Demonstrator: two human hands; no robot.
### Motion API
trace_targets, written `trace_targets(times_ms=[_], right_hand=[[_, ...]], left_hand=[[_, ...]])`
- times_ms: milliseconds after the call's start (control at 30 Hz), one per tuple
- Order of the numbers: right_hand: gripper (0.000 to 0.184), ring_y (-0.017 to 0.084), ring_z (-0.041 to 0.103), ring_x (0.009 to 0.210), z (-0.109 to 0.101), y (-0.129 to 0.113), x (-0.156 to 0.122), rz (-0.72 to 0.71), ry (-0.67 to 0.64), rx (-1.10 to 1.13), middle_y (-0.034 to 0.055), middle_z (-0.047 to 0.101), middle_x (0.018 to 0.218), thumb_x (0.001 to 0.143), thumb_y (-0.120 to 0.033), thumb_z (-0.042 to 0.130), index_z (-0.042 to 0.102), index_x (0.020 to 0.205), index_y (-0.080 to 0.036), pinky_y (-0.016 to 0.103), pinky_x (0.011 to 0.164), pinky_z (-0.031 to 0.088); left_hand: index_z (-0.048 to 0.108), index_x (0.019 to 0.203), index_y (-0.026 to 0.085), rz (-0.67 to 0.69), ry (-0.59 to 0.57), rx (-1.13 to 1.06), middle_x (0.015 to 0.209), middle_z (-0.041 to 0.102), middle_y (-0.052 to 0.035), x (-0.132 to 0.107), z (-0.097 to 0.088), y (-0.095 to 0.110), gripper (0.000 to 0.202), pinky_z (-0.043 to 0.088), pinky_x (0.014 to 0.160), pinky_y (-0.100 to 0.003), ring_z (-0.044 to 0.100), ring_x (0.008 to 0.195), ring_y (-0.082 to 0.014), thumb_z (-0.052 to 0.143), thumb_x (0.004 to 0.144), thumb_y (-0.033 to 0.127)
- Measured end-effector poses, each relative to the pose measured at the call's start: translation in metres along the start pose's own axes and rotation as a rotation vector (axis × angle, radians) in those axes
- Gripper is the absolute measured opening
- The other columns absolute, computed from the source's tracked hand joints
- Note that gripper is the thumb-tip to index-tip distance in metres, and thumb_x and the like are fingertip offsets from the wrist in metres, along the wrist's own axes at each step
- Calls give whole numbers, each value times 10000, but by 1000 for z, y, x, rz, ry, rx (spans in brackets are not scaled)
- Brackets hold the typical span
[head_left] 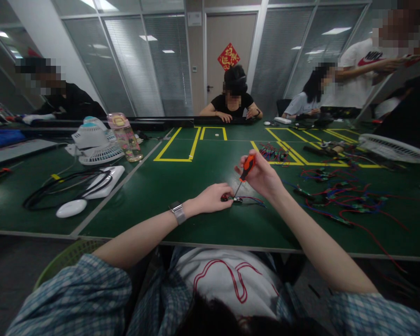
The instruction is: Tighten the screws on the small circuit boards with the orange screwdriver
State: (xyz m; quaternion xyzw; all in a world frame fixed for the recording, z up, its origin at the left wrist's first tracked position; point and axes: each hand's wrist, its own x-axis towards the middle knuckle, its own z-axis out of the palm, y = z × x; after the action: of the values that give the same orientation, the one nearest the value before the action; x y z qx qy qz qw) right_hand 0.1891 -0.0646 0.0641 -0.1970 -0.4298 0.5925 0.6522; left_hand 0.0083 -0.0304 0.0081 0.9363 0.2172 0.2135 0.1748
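My right hand (262, 172) is closed round the orange and black handle of a screwdriver (248, 167). Its thin shaft slants down to the left, and the tip meets a small wired circuit board (238, 199) on the green table. With its fingers pinched, my left hand (215, 198) grips the left end of that board and hides part of it. Red and blue wires trail from the board to the right.
Many wired circuit boards (357, 203) lie loose on the right, and another bundle (273, 153) sits beyond my right hand. On the left are a white fan (94, 142), a bottle (126, 140), a black cable (38, 189) and a white mouse (71, 208). Other people sit around the table.
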Motion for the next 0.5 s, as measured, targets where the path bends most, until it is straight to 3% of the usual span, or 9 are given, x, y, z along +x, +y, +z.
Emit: trace_targets(times_ms=[167,400,500], right_hand=[[345,97,629,724,2,0,0,-17,41,-23,-75,669,774,588,-359,901,623,775,-276,304,835,572],[302,105,622,676,0,1,0,-31,-14,-116,-59,676,752,732,-464,784,666,961,-306,310,811,548],[249,107,615,665,1,1,1,-26,-30,-119,-62,662,747,774,-469,740,649,948,-315,307,806,542]], left_hand=[[659,905,153,5,-11,3,857,603,-25,0,0,0,99,431,694,-226,558,750,-132,615,847,220],[655,901,154,1,-13,2,853,601,-22,0,0,-1,101,429,685,-227,556,745,-132,614,850,231],[655,904,157,-9,-18,5,857,596,-22,0,0,0,98,427,683,-223,551,738,-129,615,849,227]])
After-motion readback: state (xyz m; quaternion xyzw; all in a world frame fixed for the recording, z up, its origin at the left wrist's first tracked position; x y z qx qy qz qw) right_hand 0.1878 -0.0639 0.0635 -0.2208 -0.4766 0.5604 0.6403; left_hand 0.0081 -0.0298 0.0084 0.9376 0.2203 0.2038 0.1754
